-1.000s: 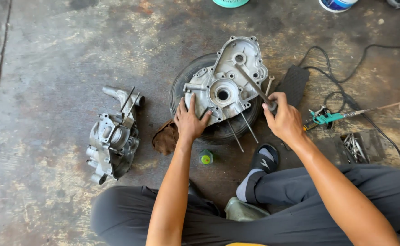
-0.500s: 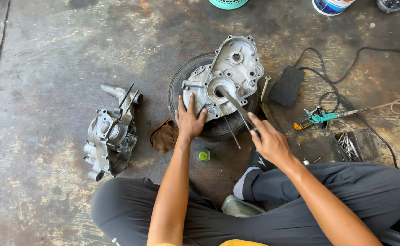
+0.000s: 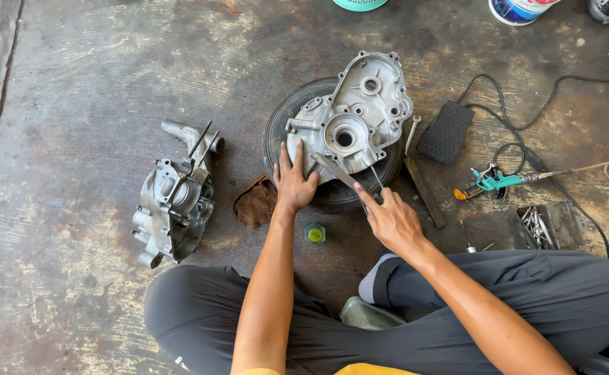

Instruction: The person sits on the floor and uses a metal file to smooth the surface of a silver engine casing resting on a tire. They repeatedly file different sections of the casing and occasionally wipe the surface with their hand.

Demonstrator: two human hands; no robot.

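A grey metal engine case half (image 3: 360, 114) lies on a black tyre (image 3: 284, 128) on the concrete floor. My left hand (image 3: 292, 184) rests flat with spread fingers on the near left edge of the case and tyre. My right hand (image 3: 390, 219) grips a flat metal bar tool (image 3: 334, 169) whose far end lies on the case just below its round central bore. Thin studs stick out of the case near my right hand.
A second engine case half (image 3: 176, 198) lies to the left, a brown rag (image 3: 256, 201) and small green-capped bottle (image 3: 314, 234) near the tyre. To the right are a black foot pedal (image 3: 445, 132) with cables, a teal-handled tool (image 3: 495, 182), a wrench (image 3: 410, 133), a tray of bolts (image 3: 540, 226).
My right hand moved left from the tyre's right side and drew toward me, bringing the bar tool across the case. My left hand stayed pressed on the case edge.
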